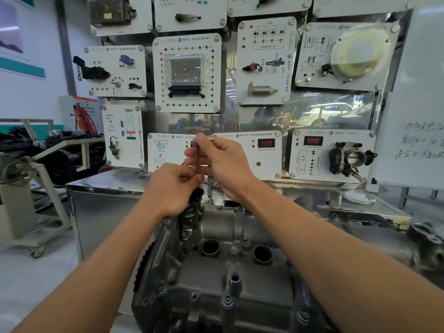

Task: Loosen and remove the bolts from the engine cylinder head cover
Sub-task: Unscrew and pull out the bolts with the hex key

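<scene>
Right hand (223,164) pinches the top of a dark upright rod (197,157), left hand (173,186) grips it lower, over the engine (216,280).

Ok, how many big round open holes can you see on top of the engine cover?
2. The left hole sits left of centre on the engine cover; the right hole is beside it. More may be hidden under the right forearm.

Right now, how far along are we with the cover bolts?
Done: no bolt is visibly out yet. In hand: the left hand and right hand grip a thin wrench upright above the far end of the cylinder head cover. Left: bolts along the near edge sit in place.
</scene>
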Available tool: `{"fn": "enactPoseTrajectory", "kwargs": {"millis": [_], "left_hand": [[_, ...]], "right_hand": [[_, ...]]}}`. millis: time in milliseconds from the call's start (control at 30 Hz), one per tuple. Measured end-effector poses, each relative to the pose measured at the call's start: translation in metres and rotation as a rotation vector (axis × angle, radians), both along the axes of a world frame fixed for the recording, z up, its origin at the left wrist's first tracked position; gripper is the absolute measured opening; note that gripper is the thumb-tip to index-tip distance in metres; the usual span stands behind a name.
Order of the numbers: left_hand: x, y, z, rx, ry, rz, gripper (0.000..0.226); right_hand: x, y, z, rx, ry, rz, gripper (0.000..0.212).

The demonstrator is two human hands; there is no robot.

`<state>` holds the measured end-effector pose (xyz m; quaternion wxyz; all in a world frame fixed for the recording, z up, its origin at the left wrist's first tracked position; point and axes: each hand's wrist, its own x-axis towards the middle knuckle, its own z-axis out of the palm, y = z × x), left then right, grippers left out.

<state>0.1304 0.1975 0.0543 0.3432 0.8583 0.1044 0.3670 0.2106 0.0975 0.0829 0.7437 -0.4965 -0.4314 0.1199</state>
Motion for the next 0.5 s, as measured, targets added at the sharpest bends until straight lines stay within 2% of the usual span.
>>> {"fn": "enactPoseTrajectory", "kwargs": {"millis": [67, 167, 267, 367, 500], "left_hand": [[-0.001, 0.0, 0.002, 0.064, 0.028, -0.005, 0.029], [-0.001, 0.0, 0.002, 0.132, 0.066, -0.009, 0.029], [0.001, 0.0, 0.002, 0.16, 0.07, -0.007, 0.027], [0.004, 0.002, 0.005, 0.112, 0.099, -0.041, 0.027], [0.012, 0.004, 0.006, 0.08, 0.263, -0.073, 0.026]], "right_hand": [[0.002, 0.001, -0.001, -0.03, -0.131, -0.062, 0.011], [0.008, 0.004, -0.003, -0.113, -0.438, -0.276, 0.011], [0.012, 0.006, 0.001, -0.182, -0.63, -0.412, 0.026], [0.018, 0.007, 0.005, -0.224, -0.643, -0.436, 0.033], [0.024, 0.007, -0.001, -0.115, -0.55, -0.39, 0.029]]}}
